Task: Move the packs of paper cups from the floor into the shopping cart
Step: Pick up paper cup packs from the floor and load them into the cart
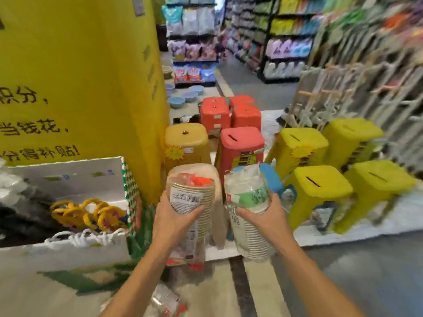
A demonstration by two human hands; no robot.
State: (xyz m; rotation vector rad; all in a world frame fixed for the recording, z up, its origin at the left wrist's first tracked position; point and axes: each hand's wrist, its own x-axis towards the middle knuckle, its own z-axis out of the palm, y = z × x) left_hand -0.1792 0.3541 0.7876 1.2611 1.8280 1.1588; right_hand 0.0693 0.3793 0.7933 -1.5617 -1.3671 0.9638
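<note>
My left hand (175,221) grips a clear-wrapped pack of brownish paper cups (193,191) with a barcode label and a red top, held upright at chest height. My right hand (263,216) grips a second pack of paper cups (248,195), white with a green print, also upright and wrapped in plastic. Both packs are lifted off the floor, side by side. Another wrapped pack (166,302) lies on the floor below my arms. No shopping cart is in view.
A tall yellow pillar (80,72) stands at left, with a white cardboard box (68,245) of yellow rings at its foot. Stacked red stools (240,143) and yellow stools (318,186) stand ahead and right. Shelving lines the aisle (256,85) beyond.
</note>
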